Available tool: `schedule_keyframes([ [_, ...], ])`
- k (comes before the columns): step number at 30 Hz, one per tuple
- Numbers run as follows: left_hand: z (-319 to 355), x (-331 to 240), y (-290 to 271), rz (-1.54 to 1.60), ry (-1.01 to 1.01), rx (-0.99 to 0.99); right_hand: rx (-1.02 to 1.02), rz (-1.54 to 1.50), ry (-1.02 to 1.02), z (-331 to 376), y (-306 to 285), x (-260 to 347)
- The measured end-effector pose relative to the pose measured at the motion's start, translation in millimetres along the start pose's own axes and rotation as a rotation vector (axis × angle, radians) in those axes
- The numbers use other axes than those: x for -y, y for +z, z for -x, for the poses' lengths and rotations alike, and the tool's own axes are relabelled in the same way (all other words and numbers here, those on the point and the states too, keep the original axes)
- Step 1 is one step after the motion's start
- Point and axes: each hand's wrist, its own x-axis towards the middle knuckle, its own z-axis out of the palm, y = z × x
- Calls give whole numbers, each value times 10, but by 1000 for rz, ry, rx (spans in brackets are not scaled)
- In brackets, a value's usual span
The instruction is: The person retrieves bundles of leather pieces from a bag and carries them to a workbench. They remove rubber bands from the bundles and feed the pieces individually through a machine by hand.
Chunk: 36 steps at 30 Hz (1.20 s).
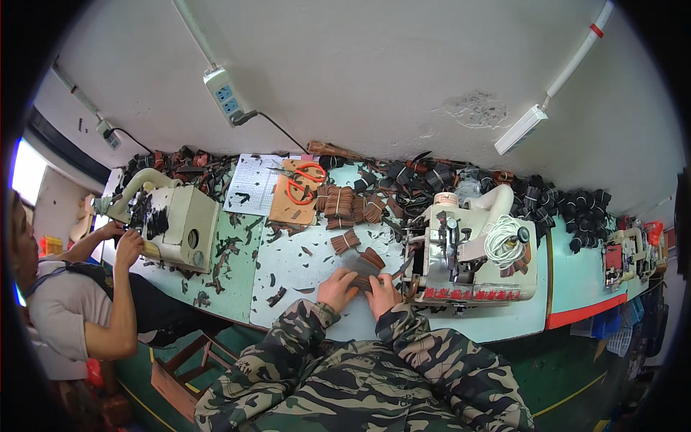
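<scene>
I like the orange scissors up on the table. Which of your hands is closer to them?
Left. The left hand lies below the orange scissors, roughly in line with them. The right hand sits further to the right, beside the sewing machine. Both rest on brown leather pieces.

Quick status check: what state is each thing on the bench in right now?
Left hand: flat on the brown stack.
Right hand: gripping the stack's right end.
Brown stack: fanned out, loose.
Bundles: tied, piled.
Scissors: open, lying on cardboard.
Machine: nothing under it that I can see.
Plug: in the socket strip.
</scene>
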Motion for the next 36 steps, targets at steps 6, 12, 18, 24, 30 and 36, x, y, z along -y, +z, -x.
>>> schedule_keyframes([
  [6, 43, -34, -37, 79, 24, -30, 132, -51, 47, -22, 27, 49],
  [12, 335, -399, -291, 668, -648, 54, -90, -229, -38, 85, -202, 308],
  [18, 248, -748, -342, 1069, -340, -72, -94, -557, -123, 326, -784, 460],
  [24, 195, -1036, -404, 1209, -255, 112, -27, -769, 4, 530, -1280, 293],
  [30, -14, -1523, -169, 1159, -186, 215, 17, -1132, 232, 693, -1639, -168],
  [36, -197, -2123, 181, 696, -111, 146, -509, -339, -15, 566, -1962, -951],
])
